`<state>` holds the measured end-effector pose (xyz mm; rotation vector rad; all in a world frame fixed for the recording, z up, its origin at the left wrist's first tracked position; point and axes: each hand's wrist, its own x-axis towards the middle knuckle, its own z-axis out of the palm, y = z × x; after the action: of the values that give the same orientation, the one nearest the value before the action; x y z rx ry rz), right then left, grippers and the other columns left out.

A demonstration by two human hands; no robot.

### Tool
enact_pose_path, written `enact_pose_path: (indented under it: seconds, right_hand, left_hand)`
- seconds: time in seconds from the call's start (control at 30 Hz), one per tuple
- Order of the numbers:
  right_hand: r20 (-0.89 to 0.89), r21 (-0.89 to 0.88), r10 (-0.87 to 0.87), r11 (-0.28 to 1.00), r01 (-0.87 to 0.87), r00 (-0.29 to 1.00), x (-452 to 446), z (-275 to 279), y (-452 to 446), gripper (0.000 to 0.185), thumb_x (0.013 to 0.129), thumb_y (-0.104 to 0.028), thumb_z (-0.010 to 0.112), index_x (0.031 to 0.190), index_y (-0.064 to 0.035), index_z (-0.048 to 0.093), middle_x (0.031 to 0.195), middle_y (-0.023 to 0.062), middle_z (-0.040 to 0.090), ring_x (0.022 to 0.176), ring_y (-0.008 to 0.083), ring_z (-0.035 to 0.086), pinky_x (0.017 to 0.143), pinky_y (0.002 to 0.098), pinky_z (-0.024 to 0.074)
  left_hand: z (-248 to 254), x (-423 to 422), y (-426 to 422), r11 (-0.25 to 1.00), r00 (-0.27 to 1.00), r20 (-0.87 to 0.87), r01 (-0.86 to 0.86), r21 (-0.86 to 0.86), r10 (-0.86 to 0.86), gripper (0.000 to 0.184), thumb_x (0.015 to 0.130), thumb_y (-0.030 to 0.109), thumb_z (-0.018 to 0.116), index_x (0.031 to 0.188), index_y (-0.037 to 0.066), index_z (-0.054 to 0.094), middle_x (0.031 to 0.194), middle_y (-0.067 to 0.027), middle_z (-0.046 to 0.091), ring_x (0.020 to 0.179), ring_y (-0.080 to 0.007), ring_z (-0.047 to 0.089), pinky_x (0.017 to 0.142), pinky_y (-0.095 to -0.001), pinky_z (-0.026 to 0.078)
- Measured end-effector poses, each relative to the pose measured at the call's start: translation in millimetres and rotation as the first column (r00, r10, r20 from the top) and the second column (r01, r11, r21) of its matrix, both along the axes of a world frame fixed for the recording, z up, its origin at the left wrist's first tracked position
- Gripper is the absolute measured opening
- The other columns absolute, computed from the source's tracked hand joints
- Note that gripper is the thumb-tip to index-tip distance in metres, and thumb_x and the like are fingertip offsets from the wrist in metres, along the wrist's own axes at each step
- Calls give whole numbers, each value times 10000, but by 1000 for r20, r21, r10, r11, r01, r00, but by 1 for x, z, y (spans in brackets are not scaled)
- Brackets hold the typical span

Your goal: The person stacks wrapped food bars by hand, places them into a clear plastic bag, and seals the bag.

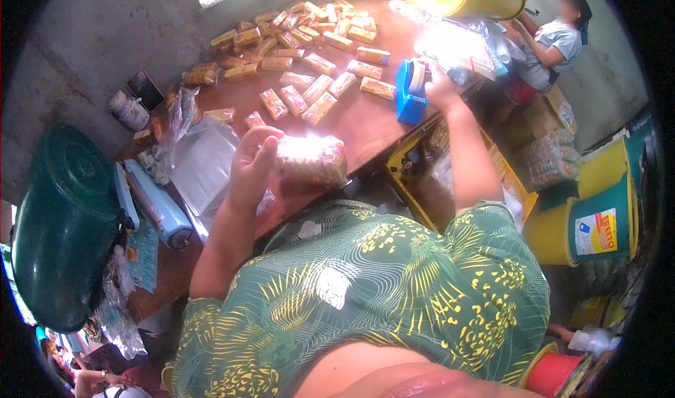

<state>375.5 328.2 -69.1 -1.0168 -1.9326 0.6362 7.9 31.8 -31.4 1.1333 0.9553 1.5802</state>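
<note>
My left hand (254, 160) pinches the left end of a clear plastic package (313, 162) of stacked brownish pieces, held above the table's front edge. Glare covers the top of the package. My right hand (439, 87) is at a blue tape dispenser (410, 92) with a pale roll, near the table's right edge; its fingers are closed at the roll side. Many small wrapped packets (320, 64) lie across the reddish-brown table (394, 134), piled at the back and scattered towards the middle.
Clear plastic sheets (204, 162) and a light blue sealer-like device (156, 204) lie left, beside a big green container (67, 229). A yellow crate (517, 176) stands below the table's right side. A person (559, 43) sits at the back right.
</note>
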Motion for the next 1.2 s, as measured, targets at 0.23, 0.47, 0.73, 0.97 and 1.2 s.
enact_pose_path:
  seconds: [0.23, 0.47, 0.73, 0.97, 1.2]
  right_hand:
    - [-19, 68, 49, 997, -48, 999, 1, -2, 6, 309, 873, -145, 669, 1165, -46, 667, 1145, 137, 687, 1093, 256, 642, 986, 368, 491]
    - [-193, -106, 120, 984, -142, 974, 11, -26, 29, 442, 867, -71, 605, 1303, 0, 607, 1307, 156, 624, 1219, 262, 586, 1085, 363, 432]
    - [-232, -196, 87, 971, -134, 969, 22, -43, 45, 483, 866, -31, 596, 1343, 30, 555, 1349, 171, 585, 1275, 259, 549, 1103, 366, 421]
    - [-234, -191, -91, 980, 46, 968, -1, 0, -21, 471, 864, -41, 696, 1308, 3, 546, 1272, 148, 603, 1175, 222, 611, 991, 346, 512]
    - [-265, -294, -91, 956, 10, 960, 2, 1, -19, 469, 875, 63, 527, 1341, 17, 505, 1277, 145, 602, 1197, 220, 586, 1040, 345, 467]
  left_hand:
    - [2, 1, 0, 1000, 1000, -5, -10, -5, 10, 192, 1020, 228, 608, 1095, 53, 628, 999, 2, 611, 894, -63, 557, 787, -223, 453]
    - [0, 0, 0, 1000, 999, -34, -23, 8, 23, 194, 1023, 235, 604, 1096, 57, 629, 996, 5, 611, 892, -59, 556, 787, -223, 454]
    - [4, 2, -2, 1000, 1000, 20, 4, -11, -3, 196, 1023, 237, 606, 1096, 57, 628, 988, 4, 621, 877, -54, 562, 764, -210, 451]
    - [-6, -4, 2, 999, 996, -77, -35, 9, 36, 254, 1037, 307, 572, 1109, 66, 600, 990, -35, 637, 877, -105, 613, 783, -260, 508]
    - [-2, -1, 0, 1000, 999, -50, -17, -1, 17, 257, 1043, 315, 560, 1113, 70, 595, 965, -32, 651, 849, -108, 624, 770, -259, 515]
